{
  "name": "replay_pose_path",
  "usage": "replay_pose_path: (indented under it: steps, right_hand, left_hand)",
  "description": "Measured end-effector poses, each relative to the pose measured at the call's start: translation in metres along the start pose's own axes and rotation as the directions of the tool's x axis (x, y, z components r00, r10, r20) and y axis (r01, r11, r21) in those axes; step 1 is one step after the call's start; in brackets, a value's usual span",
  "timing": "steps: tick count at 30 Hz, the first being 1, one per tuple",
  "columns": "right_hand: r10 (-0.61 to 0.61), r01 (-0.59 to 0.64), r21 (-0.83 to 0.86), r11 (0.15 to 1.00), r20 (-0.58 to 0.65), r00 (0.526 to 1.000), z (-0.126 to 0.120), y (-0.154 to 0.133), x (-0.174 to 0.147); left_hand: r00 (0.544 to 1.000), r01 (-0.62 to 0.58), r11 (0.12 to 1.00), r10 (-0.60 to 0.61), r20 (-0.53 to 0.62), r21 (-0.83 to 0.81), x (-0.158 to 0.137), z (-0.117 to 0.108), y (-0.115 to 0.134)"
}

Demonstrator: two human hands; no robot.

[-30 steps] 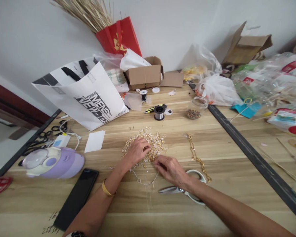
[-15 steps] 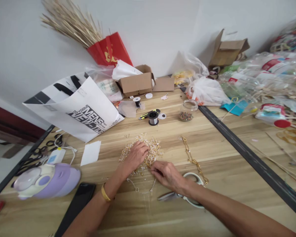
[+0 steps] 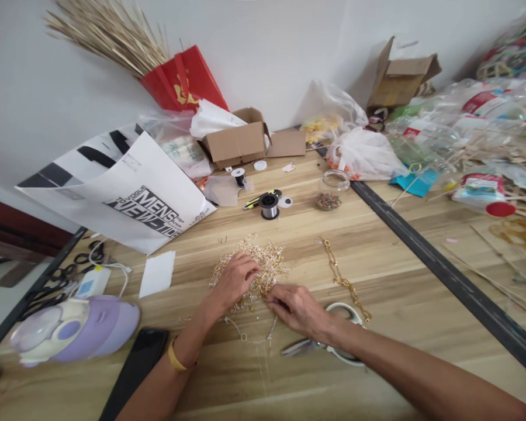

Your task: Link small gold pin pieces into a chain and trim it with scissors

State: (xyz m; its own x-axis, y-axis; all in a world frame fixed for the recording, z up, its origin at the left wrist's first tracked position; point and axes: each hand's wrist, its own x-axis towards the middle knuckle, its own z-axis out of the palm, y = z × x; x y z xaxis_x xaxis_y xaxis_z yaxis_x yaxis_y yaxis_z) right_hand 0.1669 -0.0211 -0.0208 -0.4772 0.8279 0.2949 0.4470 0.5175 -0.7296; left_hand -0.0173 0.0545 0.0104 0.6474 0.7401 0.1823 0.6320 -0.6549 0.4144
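My left hand (image 3: pixel 236 279) rests over a pile of small gold and clear beads (image 3: pixel 269 254), fingers bent and drawn together; what lies between the fingertips is hidden. At the pile's lower right edge, my right hand (image 3: pixel 297 307) is closed in a pinch on something too small to make out. A thin silvery chain (image 3: pixel 249 340) with a small ring curves on the table below both hands, one end close to the right fingers. Partly under my right forearm lie scissors (image 3: pixel 296 347) with pale handles. A gold chain (image 3: pixel 335 266) stretches out to the right.
Behind the pile stand a wire spool (image 3: pixel 269 207) and a glass jar of beads (image 3: pixel 328 200). A white paper bag (image 3: pixel 127 199), a lilac bottle (image 3: pixel 96 328) and a black phone (image 3: pixel 140 362) are at left. Plastic bottles (image 3: pixel 447 131) crowd the right side.
My left hand has shifted slightly left and down over the beads. My right hand stays in its pinch at the pile's edge. The whole view has moved a little.
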Motion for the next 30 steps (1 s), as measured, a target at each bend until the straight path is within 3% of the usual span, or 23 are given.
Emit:
replay_pose_path:
  steps: [19, 24, 30]
  right_hand:
    - [0.027, -0.028, 0.035, 0.999, 0.024, 0.999, -0.001, -0.001, 0.000]
    - [0.079, -0.080, 0.067, 0.995, 0.016, 0.997, -0.003, -0.002, 0.001]
    - [0.191, -0.190, 0.117, 0.975, -0.001, 0.982, -0.005, -0.002, 0.002]
  left_hand:
    - [0.996, 0.018, 0.997, -0.024, 0.083, 0.071, 0.025, 0.003, -0.006]
    - [0.999, 0.026, 0.999, -0.027, 0.019, 0.045, 0.020, 0.006, -0.007]
    - [0.982, 0.094, 0.994, -0.103, -0.157, -0.064, 0.010, 0.006, -0.005]
